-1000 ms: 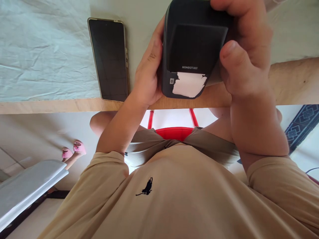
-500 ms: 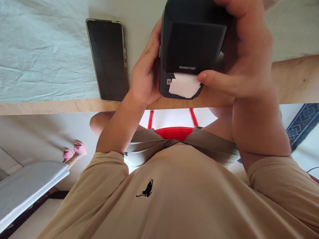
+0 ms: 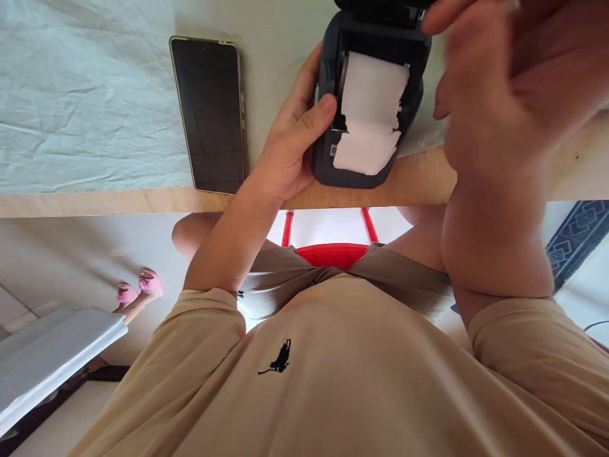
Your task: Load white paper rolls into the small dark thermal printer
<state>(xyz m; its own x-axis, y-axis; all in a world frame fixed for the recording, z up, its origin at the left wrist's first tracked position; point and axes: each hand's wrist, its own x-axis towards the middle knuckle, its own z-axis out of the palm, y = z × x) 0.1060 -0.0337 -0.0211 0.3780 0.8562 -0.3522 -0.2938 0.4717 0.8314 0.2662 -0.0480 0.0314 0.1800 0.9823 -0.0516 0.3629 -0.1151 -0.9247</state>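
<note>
My left hand (image 3: 297, 136) grips the left side of a black label printer (image 3: 349, 174), its thumb over the front rim. The printer's lid (image 3: 380, 9) is raised and partly cut off by the top edge of the picture. White label paper (image 3: 373, 95) with ragged, torn edges lies in the open compartment and runs out over the front. To the right of the printer is my right hand (image 3: 495, 89), blurred, its fingers apart. One of its fingertips is at the right edge of the lid; whether it touches cannot be made out.
A dark-screened smartphone (image 3: 208, 117) lies left of the printer on the cloth-covered table. The table's wooden front edge (image 3: 118, 203) runs just below. Under me is a red stool (image 3: 333, 255). At lower left, another person's feet in pink slippers (image 3: 150, 282) show beside a grey-white surface (image 3: 57, 355).
The printer's lid has swung up, baring the paper inside. My right hand has come off the printer's front and moved right. My left thumb now rests on the rim.
</note>
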